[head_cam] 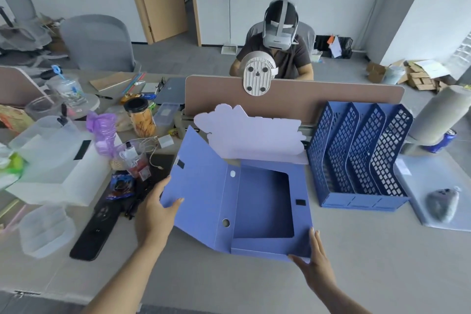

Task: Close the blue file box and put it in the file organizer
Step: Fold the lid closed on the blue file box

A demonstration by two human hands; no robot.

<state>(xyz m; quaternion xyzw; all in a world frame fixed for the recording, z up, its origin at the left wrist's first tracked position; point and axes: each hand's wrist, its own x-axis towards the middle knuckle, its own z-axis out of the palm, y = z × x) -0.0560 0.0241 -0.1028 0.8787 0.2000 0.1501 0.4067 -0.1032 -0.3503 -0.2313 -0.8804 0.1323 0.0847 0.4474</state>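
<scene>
While the blue file box [262,206] is lying open at the bench [356,250] centre, the left hand [155,211] is pinching its raised cover at 9 o'clock, thumb on top. The right hand [317,266] is resting flat and open against the box's 5 o'clock corner. At 2 o'clock, the file organizer [362,158] is standing just beside the box.

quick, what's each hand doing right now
Left hand: gripping the blue file box's raised cover edge.
Right hand: open, fingers against the box's near corner.
</scene>
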